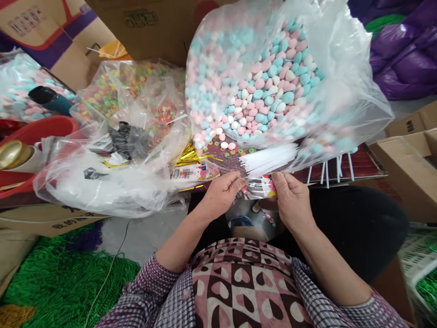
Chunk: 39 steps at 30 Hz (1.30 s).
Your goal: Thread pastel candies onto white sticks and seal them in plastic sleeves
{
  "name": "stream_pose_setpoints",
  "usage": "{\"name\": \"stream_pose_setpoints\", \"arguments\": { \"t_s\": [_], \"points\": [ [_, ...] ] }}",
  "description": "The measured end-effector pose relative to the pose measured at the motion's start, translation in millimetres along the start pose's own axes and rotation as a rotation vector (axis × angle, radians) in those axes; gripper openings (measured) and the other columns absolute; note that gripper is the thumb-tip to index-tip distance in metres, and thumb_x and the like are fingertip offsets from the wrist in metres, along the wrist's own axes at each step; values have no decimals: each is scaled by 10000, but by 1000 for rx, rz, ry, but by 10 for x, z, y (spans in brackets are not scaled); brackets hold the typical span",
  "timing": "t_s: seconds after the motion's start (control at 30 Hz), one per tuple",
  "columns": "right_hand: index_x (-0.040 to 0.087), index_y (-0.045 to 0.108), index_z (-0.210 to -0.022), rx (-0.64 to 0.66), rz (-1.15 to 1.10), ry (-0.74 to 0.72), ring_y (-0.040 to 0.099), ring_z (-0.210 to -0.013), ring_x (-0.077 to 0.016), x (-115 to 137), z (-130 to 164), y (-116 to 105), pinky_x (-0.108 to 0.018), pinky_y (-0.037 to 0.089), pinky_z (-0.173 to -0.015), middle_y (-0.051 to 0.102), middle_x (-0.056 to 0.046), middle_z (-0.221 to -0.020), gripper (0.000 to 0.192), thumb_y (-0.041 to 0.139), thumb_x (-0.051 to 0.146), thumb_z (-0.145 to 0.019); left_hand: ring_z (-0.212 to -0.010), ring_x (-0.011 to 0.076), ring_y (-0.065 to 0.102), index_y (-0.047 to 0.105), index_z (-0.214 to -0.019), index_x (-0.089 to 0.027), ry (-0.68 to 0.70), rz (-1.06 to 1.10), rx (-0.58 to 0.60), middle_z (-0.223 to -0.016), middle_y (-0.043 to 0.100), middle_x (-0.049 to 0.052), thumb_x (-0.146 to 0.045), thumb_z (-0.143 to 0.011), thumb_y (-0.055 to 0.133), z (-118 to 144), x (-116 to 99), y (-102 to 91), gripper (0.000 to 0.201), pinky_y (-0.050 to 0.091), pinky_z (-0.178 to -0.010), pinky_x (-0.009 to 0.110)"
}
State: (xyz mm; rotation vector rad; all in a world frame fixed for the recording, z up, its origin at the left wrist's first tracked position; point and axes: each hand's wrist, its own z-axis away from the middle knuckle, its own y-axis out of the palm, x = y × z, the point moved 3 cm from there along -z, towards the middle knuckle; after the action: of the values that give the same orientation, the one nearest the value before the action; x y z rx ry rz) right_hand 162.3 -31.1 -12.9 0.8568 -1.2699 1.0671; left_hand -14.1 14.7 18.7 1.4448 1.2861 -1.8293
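Worktop: dark red, mostly hidden beneath bags. Left hand, right hand: each grip pinches the same clear printed packet, ends covered.

- Dark red tabletop
- Straight ahead, twelve o'clock: bag of pastel egg shapes, loose rings, white sticks
- Eleven o'clock: bag of coloured rings, gold tinsel

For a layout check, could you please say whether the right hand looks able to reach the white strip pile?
Probably yes: the white strip pile lies just beyond the right hand, mostly uncovered, though that hand holds a packet.
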Motion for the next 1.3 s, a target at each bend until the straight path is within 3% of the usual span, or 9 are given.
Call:
{"name": "stream_pose_setpoints", "arguments": {
  "t_s": [0.23, 0.37, 0.53, 0.73, 0.83, 0.97, 1.1, 1.17, 1.3],
  "points": [
    [220, 672, -935, 232, -255, 188, 579, -563, -131, 39, 10, 152, -234, 455, -471, 653, 16, -678, 415, 806, 493, -653, -704, 136, 483, 484, -689, -190, 17, -62, -13, -698, 522, -5, -361, -924, 459, -6, 25, 19, 292, 365, -680, 269],
    [196, 641, -733, 156, -237, 158, 487, -464, -101, 35, 21, 216, -231, 394, -433, 593, 30, -561, 317, 796, 465, -669, -633, 114, 539, 495, -840, -201, -166, 223, 76, -659, 565, -44, -381, -925, 481, 47, 107, 87, 200, 412, -670, 254],
    [202, 504, -514, 136, -40, 38, 363, -412, -80, 20, -23, 217, -227, 299, -415, 462, 43, -417, 480, 666, 571, -774, -420, 76, 373, 488, -769, -198, -284, 331, -24, -483, 435, -86, -513, -905, 501, 53, 277, 159, 344, 346, -506, 232],
    [192, 648, -704, 202, -204, 70, 493, -521, -96, 41, -101, 152, -224, 405, -499, 574, 34, -589, 382, 752, 559, -681, -398, 55, 302, 510, -798, -198, -342, 476, -45, -476, 396, -103, -592, -847, 570, -7, 314, 267, 401, 341, -485, 224],
    [196, 632, -681, 141, -136, 81, 450, -459, -97, 67, -105, 75, -224, 344, -432, 545, 38, -520, 377, 724, 560, -720, -414, 50, 308, 522, -842, -201, -335, 504, 51, -508, 435, -99, -547, -836, 621, -29, 277, 304, 360, 299, -485, 216],
    [195, 586, -585, 96, 0, -38, 427, -487, -96, 172, -113, -43, -225, 336, -461, 502, 36, -481, 379, 710, 507, -760, -433, 57, 330, 507, -763, -192, -317, 463, 15, -502, 471, -77, -532, -849, 613, -79, 272, 294, 367, 249, -481, 223],
    [201, 688, -944, 184, -169, -72, 522, -633, -102, 225, -156, -130, -232, 440, -603, 603, 23, -709, 340, 772, 425, -702, -445, 68, 354, 554, -809, -188, -304, 356, -13, -514, 516, -60, -556, -850, 593, -134, 250, 313, 373, 238, -469, 222],
    [209, 666, -1053, 165, -237, -24, 504, -592, -92, 198, -164, -161, -228, 448, -576, 568, 43, -682, 421, 766, 423, -705, -461, 73, 379, 584, -846, -184, -278, 316, -13, -508, 504, -60, -569, -848, 587, -150, 230, 351, 386, 278, -484, 217],
    [200, 674, -932, 36, -171, 42, 392, -452, -70, 176, -135, -237, -213, 386, -428, 488, 62, -590, 348, 692, 501, -759, -433, 69, 362, 598, -815, -172, -254, 400, 16, -444, 408, -83, -599, -827, 603, -163, 205, 464, 426, 357, -504, 221]
  ]
}}
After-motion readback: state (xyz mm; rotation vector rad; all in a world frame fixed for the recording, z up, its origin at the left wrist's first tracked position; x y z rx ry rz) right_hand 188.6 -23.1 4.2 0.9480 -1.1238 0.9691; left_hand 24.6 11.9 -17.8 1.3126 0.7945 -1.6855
